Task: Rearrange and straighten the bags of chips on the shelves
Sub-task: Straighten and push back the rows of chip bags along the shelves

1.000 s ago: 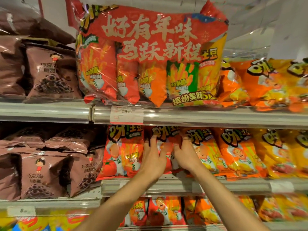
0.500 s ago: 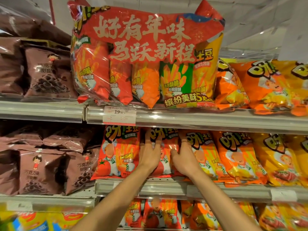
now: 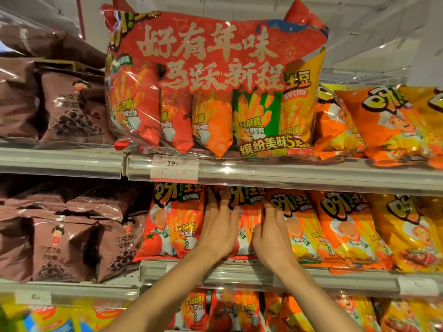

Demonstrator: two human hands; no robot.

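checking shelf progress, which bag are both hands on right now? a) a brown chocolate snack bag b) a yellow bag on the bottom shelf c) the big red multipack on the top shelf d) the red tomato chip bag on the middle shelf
d: the left hand and right hand lie flat, fingers straight, on the red tomato chip bag on the middle shelf, below the price tag.

— Where did the one view look from?
— From the person's head, close to the shelves, facing them and tilted somewhat upward.
— How near?
— Within arm's reach; both forearms entered from the bottom edge.
— Any second view?
— None, so nothing was shared.
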